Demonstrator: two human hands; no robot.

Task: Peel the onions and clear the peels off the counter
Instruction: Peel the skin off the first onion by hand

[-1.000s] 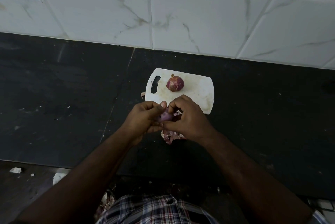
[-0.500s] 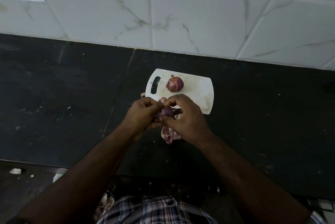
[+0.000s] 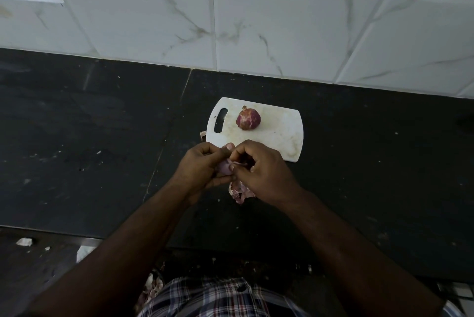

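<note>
Just in front of the white plastic cutting board, the left hand curls around a small, pale purple, partly peeled onion, while the right hand pinches a thin strip of its skin. A second, dark red unpeeled onion sits on the board. Papery pink peels lie on the black stone surface, below the hands.

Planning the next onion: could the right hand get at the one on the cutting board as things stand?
Probably yes, once freed. The onion on the board sits alone just beyond the right hand, with bare cutting board between. But that hand is pinching a peel off the onion in the left hand.
</note>
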